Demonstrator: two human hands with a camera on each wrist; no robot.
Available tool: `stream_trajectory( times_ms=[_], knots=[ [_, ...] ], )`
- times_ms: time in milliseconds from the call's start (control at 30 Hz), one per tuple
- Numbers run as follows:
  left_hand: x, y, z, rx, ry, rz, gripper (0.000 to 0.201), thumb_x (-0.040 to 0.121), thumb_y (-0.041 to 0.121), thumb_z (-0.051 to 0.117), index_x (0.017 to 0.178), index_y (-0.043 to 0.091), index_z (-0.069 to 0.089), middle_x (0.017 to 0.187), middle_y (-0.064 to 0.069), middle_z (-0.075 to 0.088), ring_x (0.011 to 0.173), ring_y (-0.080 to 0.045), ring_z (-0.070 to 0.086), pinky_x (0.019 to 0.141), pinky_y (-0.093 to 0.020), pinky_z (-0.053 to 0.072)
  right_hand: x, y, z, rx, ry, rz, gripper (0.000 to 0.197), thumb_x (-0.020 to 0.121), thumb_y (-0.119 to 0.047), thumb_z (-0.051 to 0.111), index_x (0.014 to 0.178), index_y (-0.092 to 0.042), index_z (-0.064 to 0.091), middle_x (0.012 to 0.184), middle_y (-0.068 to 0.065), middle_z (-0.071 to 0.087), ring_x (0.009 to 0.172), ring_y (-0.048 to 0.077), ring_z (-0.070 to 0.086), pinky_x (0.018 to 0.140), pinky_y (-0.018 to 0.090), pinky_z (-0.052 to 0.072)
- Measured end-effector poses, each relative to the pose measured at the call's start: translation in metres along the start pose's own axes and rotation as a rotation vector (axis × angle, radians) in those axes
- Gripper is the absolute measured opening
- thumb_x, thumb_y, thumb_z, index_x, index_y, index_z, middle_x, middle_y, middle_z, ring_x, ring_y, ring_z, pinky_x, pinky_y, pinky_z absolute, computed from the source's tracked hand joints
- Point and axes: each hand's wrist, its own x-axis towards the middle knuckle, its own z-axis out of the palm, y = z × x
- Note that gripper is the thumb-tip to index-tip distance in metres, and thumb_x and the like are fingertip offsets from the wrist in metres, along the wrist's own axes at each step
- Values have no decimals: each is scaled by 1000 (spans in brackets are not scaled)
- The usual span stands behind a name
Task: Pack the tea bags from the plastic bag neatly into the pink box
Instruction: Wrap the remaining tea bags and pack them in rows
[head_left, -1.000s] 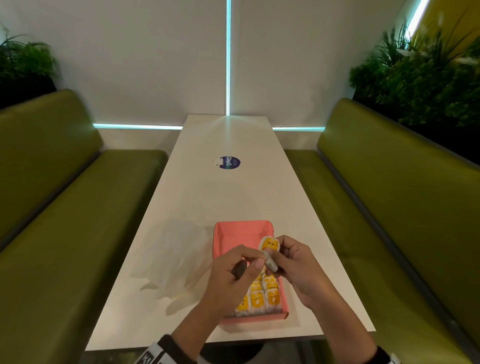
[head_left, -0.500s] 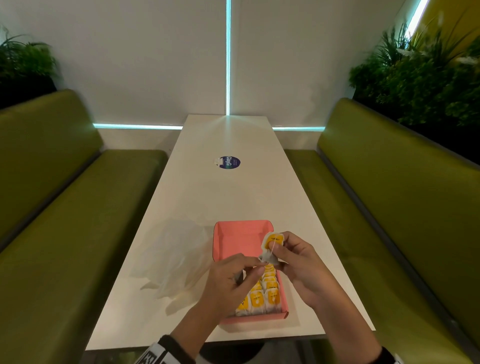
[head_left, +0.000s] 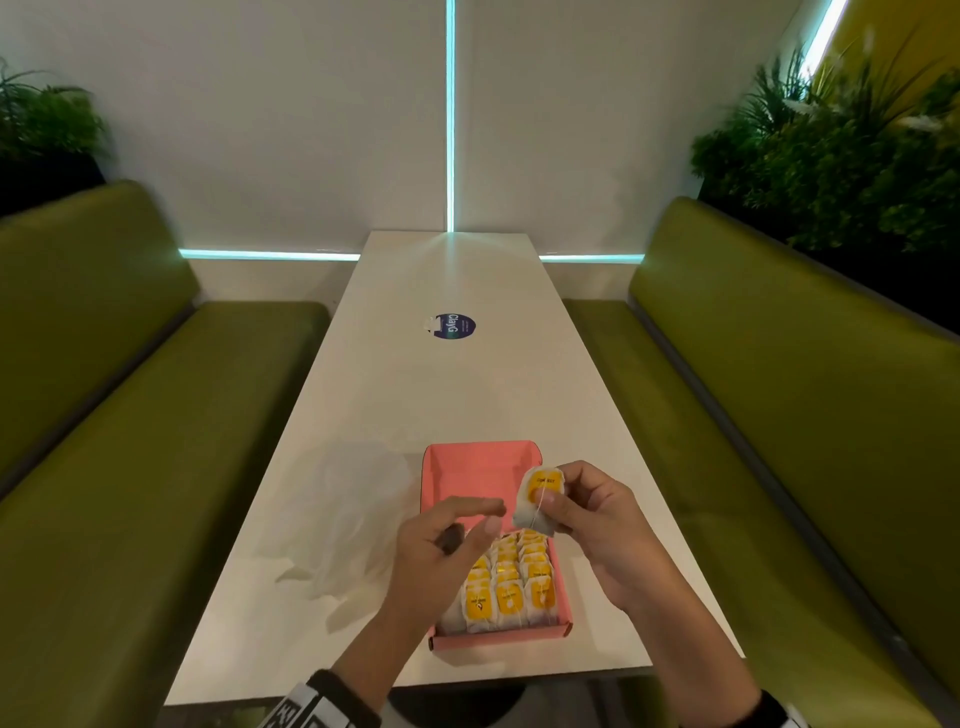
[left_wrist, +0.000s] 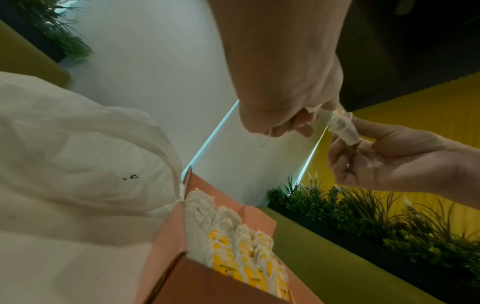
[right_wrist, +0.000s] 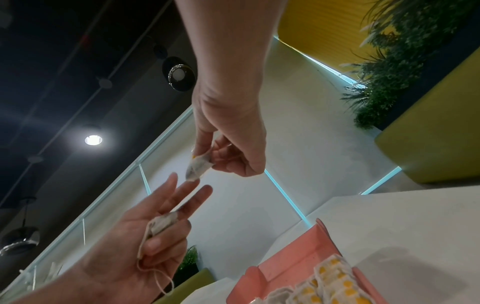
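Observation:
The pink box (head_left: 472, 467) lies open on the white table (head_left: 441, 395), its near half filled with rows of yellow-tagged tea bags (head_left: 509, 587). Above the box's right side, my right hand (head_left: 597, 519) pinches one tea bag (head_left: 540, 491) upright; it also shows in the right wrist view (right_wrist: 197, 166). My left hand (head_left: 447, 540) hovers over the box's left side. Its index and middle fingers are stretched out, while a curled finger holds a second tea bag (right_wrist: 162, 224) against the palm, string dangling. The crumpled clear plastic bag (head_left: 348, 519) lies left of the box.
A round dark sticker (head_left: 454, 326) sits mid-table. Green benches (head_left: 156, 467) (head_left: 779, 441) run along both sides of the table. Plants (head_left: 831, 156) stand behind the right bench. The far half of the box holds no tea bags.
My hands have parted. The left hand let go of the shared tea bag and drew back left. The right hand lifted that bag up and a little right.

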Motion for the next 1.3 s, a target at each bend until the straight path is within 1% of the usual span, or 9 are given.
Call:
stream_trajectory(
  times_ms=[100,200,333,467,567,700,833,1167,1300],
  knots=[
    [5,15,5,-111,-143,-162,31,80,41,66,110,31,66,90,19,72,39,-1,41,42,-13,38,-1,0,0,-74,-27,-28,5,80,-3,65,81,-3,61,74,4,66,68,12,62,62,20,52],
    [7,20,14,-125,-208,-228,25,76,29,64,99,21,70,75,14,71,46,2,50,44,-8,37,-1,1,2,-104,-42,-20,6,82,-4,65,84,0,61,75,6,65,67,9,62,62,18,52],
    [7,10,17,-72,-184,-230,9,77,31,67,81,26,73,63,11,67,46,-2,42,45,-14,33,-3,-2,-1,-157,0,21,3,84,-3,63,84,-6,62,78,2,66,68,6,61,58,13,49],
    [4,-2,18,-11,-232,-234,12,76,45,67,81,36,74,67,0,70,48,-11,39,48,-25,34,-4,-6,-12,-425,-81,48,26,77,-9,73,98,-19,62,93,-1,65,81,10,59,63,16,49],
    [1,-8,22,84,-252,-270,13,69,55,65,75,45,70,54,6,61,44,-6,32,46,-22,32,-5,-2,-14,-667,-93,42,19,71,-19,80,83,-16,65,85,0,66,75,9,59,66,22,50],
    [4,-15,22,191,-335,-360,17,73,45,71,90,42,67,80,16,71,71,-2,64,71,-21,53,-1,11,-21,-733,-32,35,13,74,-15,77,77,-11,65,78,-1,64,75,14,59,65,24,50],
    [-1,-39,23,471,-430,-338,19,76,30,76,94,26,71,84,17,66,84,-2,62,82,-20,49,3,28,-33,-853,-35,40,14,77,-17,75,82,-9,64,79,-3,64,72,7,56,61,14,44],
    [-17,-46,49,948,-604,-309,38,82,48,59,110,25,51,110,6,61,95,-12,56,72,-24,41,-7,86,-50,-1123,-106,46,32,80,-17,66,62,-32,44,70,-8,57,69,11,53,65,22,44],
    [-16,-46,52,989,-580,-312,35,85,42,55,114,24,48,114,4,60,100,-15,57,73,-25,40,-10,91,-45,-1104,-58,11,21,83,-22,64,68,-27,50,75,-8,59,75,13,57,68,24,46]
  ],
)
